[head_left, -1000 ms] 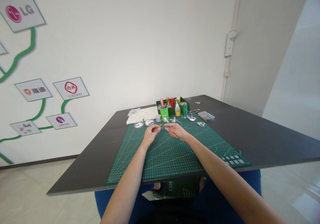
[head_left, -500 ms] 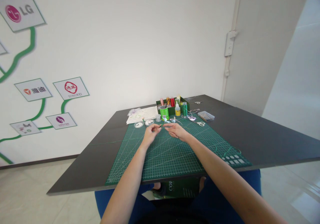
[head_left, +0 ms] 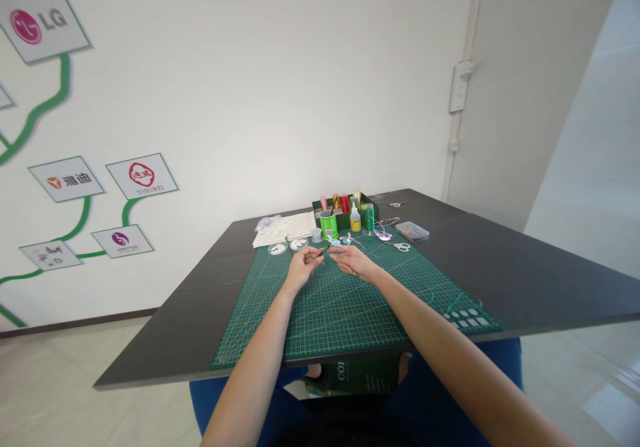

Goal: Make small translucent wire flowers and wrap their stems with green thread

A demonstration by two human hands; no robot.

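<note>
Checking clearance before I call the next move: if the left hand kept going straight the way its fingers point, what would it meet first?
Probably the right hand: the left hand points rightward at it, a thin green piece between their fingertips. Depth is hard to judge.

Wall, upper left: tilted grey sign (head_left: 43, 22) reads "LG" beside a round pink logo

Wall, mid left: white sign (head_left: 67, 180) carries an orange mark and the characters "雅迪"

Beside it, white sign (head_left: 142, 176) has a red round emblem over "TONGWEI"

Two lower signs (head_left: 122, 240) show small logos, lettering too small to read

Below the table edge, green box (head_left: 357, 374) shows white letters "COI", the rest hidden
</note>
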